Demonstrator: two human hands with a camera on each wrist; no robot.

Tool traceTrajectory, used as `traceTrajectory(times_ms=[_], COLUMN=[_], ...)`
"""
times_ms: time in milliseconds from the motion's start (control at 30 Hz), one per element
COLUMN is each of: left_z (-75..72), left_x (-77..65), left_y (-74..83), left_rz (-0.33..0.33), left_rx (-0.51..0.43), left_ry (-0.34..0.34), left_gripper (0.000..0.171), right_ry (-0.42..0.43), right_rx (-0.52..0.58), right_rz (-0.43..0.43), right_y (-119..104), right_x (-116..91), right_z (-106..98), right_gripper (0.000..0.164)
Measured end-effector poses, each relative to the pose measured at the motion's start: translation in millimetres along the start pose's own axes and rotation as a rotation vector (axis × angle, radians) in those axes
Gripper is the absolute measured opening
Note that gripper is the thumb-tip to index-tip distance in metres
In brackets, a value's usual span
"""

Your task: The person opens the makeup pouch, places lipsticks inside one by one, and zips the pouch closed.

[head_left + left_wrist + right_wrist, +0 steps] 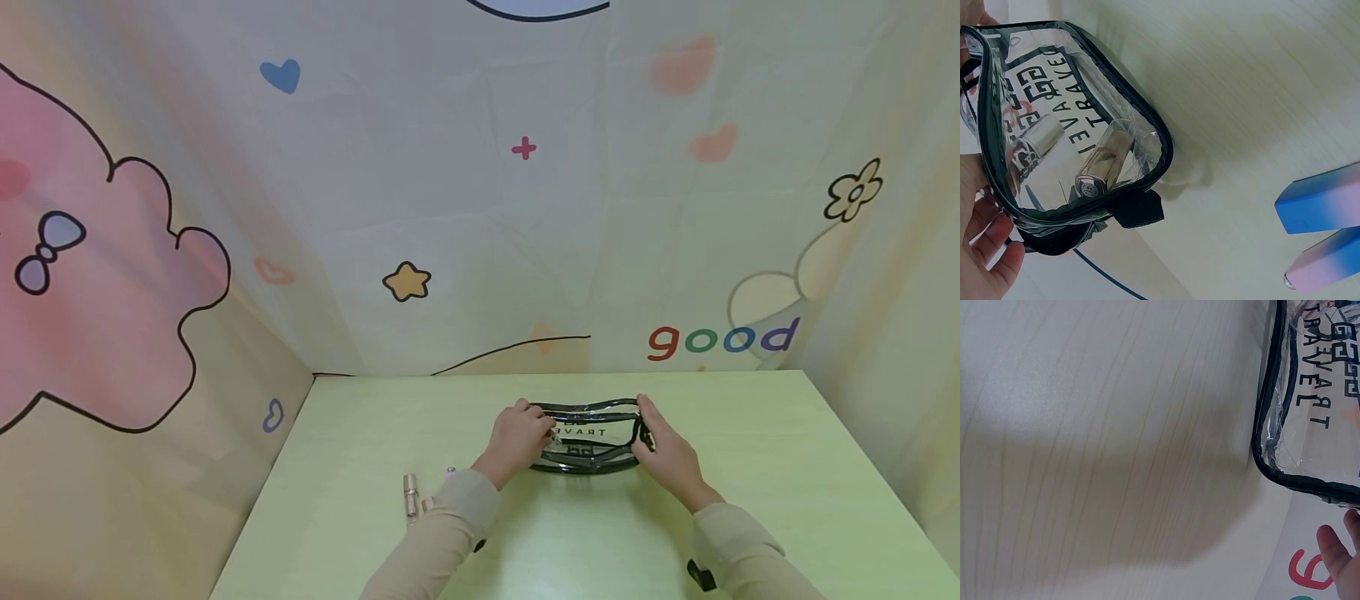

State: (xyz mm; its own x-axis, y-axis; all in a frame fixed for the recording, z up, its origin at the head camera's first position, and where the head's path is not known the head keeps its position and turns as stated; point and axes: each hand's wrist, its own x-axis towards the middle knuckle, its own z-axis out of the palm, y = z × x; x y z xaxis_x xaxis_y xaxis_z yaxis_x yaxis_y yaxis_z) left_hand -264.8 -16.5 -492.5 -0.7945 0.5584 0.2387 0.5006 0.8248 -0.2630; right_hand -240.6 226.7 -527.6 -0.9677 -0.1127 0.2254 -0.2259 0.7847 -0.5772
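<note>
A clear zip pouch (pixel 588 437) with black trim and the word TRAVEL lies on its side between both hands, over the table. My left hand (pixel 517 437) grips its left end. At the right end my right hand (pixel 671 462) holds it, fingers at the upper corner and thumb lower down. The left wrist view looks through the pouch's clear side, where a beige capped tube (pixel 1105 164) and a silvery tube (pixel 1036 147) show inside. Fingers (pixel 997 247) of the left hand curl by its black edge. In the right wrist view only fingertips (pixel 1335 550) show below the pouch.
On the table left of the pouch stands a pinkish-gold lipstick tube (pixel 410 494), with smaller items partly hidden by the left sleeve. The left wrist view shows two blue-and-pink pieces (pixel 1322 197) there. A printed cloth (pixel 480 208) hangs behind the table (pixel 360 433).
</note>
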Motion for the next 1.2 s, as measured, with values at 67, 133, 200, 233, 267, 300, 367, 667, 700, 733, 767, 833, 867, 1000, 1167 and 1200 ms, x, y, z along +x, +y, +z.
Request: traceTrajectory(times_ms=[67,133,200,233,267,300,367,667,700,733,767,833,867,1000,1167,1200], left_z=[0.9,1.6,1.6,1.7,1.5,1.1,0.5,-1.3,-1.3,-1.6,-1.9,-2.8,-3.0,-4.2,-4.2,-3.8], left_x=[0.1,0.2,-0.1,-0.1,-0.3,-0.4,-0.7,-1.0,-1.1,-1.2,-1.4,-1.9,-2.1,-2.9,-3.8,-4.0], left_y=[-0.1,-0.5,-0.8,-0.9,-1.1,-1.2,-1.4,-2.0,-2.1,-2.1,-2.1,-2.3,-2.3,-2.9,-5.0,-5.8], left_rz=[0.000,0.000,-0.001,-0.001,-0.001,-0.002,-0.004,-0.001,-0.001,-0.001,-0.002,-0.002,-0.001,0.009,0.038,0.046], left_rx=[-0.002,-0.006,-0.003,-0.002,-0.003,-0.006,-0.007,0.000,0.000,0.001,0.000,-0.005,-0.008,-0.021,-0.047,-0.053], left_ry=[0.008,0.015,0.017,0.019,0.018,0.016,0.014,0.003,0.002,0.002,0.002,0.004,0.005,0.019,0.039,0.047], left_gripper=[0.015,0.013,0.012,0.011,0.011,0.011,0.011,0.011,0.011,0.011,0.011,0.011,0.011,0.011,0.011,0.011], right_ry=[0.001,-0.001,-0.003,-0.003,-0.005,-0.006,-0.006,-0.005,-0.006,-0.006,-0.007,-0.007,-0.008,-0.007,-0.005,-0.004], right_rx=[-0.002,-0.002,0.001,0.002,0.003,0.004,0.004,0.006,0.005,0.004,0.004,0.005,0.005,-0.003,0.000,0.004], right_rz=[-0.003,-0.004,-0.006,-0.006,-0.004,-0.002,0.001,0.006,0.005,0.005,0.005,0.005,0.006,0.000,0.001,0.001], right_y=[0.2,0.2,0.2,0.2,0.2,0.0,0.0,-0.6,-0.7,-0.8,-0.8,-0.7,-0.5,1.0,2.7,2.8], right_x=[-0.1,-0.2,-0.3,-0.3,-0.4,-0.4,-0.2,-0.2,-0.2,-0.2,-0.2,0.0,0.1,0.3,0.0,-0.1], right_z=[0.0,0.0,-0.1,0.0,0.1,0.0,0.2,0.2,0.1,0.1,0.0,0.1,0.2,1.1,1.8,1.8], right_gripper=[0.069,0.069,0.070,0.070,0.070,0.070,0.069,0.068,0.068,0.069,0.069,0.070,0.070,0.069,0.070,0.070])
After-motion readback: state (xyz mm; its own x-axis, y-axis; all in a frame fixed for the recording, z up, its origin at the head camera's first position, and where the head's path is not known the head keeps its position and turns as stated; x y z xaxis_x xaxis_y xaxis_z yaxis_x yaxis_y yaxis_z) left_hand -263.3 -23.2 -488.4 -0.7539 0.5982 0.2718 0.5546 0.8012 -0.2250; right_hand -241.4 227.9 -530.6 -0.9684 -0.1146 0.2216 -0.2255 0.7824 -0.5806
